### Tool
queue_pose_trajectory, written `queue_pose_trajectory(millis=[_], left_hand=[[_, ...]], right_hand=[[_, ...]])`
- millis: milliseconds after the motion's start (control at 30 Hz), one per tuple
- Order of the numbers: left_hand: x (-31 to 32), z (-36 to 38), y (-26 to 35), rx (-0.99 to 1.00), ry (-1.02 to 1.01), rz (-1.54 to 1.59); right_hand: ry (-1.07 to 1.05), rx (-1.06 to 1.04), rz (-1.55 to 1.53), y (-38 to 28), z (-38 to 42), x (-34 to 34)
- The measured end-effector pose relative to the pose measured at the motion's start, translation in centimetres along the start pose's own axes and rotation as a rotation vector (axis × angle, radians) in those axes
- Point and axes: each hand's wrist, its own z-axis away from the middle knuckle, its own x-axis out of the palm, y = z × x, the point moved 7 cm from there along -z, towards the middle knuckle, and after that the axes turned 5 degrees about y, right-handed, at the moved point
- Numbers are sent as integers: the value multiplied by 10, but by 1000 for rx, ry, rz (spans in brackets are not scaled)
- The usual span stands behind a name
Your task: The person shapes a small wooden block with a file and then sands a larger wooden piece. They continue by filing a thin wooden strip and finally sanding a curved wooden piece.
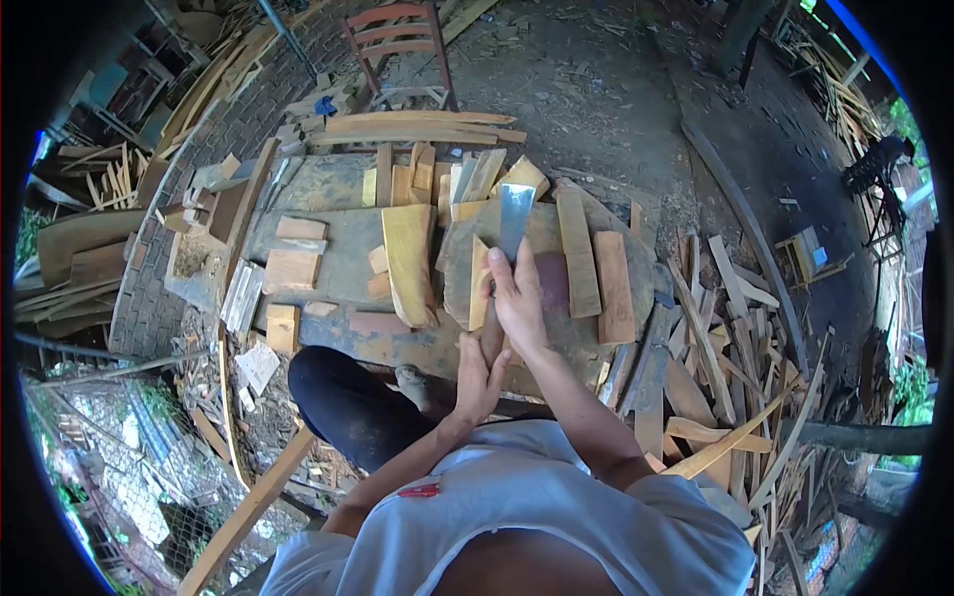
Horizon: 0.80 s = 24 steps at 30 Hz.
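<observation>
Daylit outdoor yard: dirt floor (616,89) beyond the hands, a red wooden chair (397,50) farther off, brick paving (149,308) to their left.

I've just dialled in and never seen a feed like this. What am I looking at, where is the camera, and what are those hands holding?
There is no machine here: these are a person's two bare hands, filmed by one fisheye camera on their head, looking down. The right hand grips a broad flat metal blade, the kind of chopping tool used on wood, blade up. The left hand sits just below it, at the handle, which is hidden. Under them lies a worn wooden work slab with cut wood pieces on it; offcuts litter the ground.
</observation>
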Motion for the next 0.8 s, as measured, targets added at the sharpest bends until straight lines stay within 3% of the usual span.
queue_pose_trajectory(millis=[33, 67, 133, 200, 233, 267, 333, 500, 533, 600, 667, 733, 767, 800], left_hand=[[6, 6, 1, -41, -113, 1], [3, 9, -1, -60, -104, 5], [-5, 10, 7, 122, -84, -212], [-10, 10, -29, -2, 40, -238], [-4, 12, -54, -106, 8, -211], [3, 15, -72, -210, -26, -186], [13, 11, -78, -235, -55, -94], [56, 16, -57, -327, -172, 196], [62, 16, -56, -334, -161, 200], [72, 12, -43, -204, -183, 85], [72, 10, -46, -319, -211, 65], [58, 3, -35, -88, -44, -211], [52, 3, -45, -225, -1, -153], [51, 0, -51, -238, 9, -160]], right_hand=[[-11, 16, 6, 5, 3, -6], [-5, -15, 84, 10, 3, -18], [-11, -49, 175, 21, 5, -43], [-64, -100, 408, 29, 16, -64], [-92, 95, 501, 31, 26, -72], [-98, 97, 506, 35, 32, -77], [-82, -159, 562, 27, 42, -82], [-103, -173, 554, 34, 52, -89], [-136, -65, 486, 32, 53, -88], [-180, 49, 426, 35, 54, -90], [-270, 84, 346, 41, 53, -88], [-268, 58, 431, 49, 50, -93], [-255, 26, 510, 50, 50, -95], [-271, 32, 507, 50, 52, -95]])
